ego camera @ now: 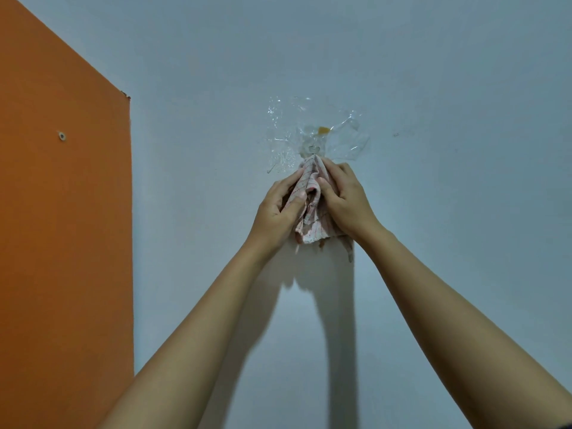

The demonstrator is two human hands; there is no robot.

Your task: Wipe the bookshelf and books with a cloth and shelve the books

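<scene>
Cloth (311,209), pale with thin red checks and bunched into a narrow wad, is up against the wall (433,88) at about head height, its top corner touching the lower edge of a clear plastic patch (346,140) stuck there. In the middle of that patch sits what looks like a small clear hook (312,149), with an amber blob (323,130) just above it. The left hand (278,209) has its fingers curled round the left side of the cloth, thumb pressed into the folds; the right hand (346,196) grips the other side, fingers wrapped over the top near the hook. Both arms are stretched up and forward. I cannot tell whether the cloth is caught on the hook or only held beside it. To the left an orange panel (62,212) with a single screw (62,136) stands well apart from the hands. No bookshelf or books are in view, so I judge the wiping is not under way here. The risk I see is the patch: it looks wrinkled and loosely stuck, and a sharp downward tug on the cloth could peel it and the hook off the wall. A snagged thread could also tear, or the wad could slip from a loosened grip and drop.
</scene>
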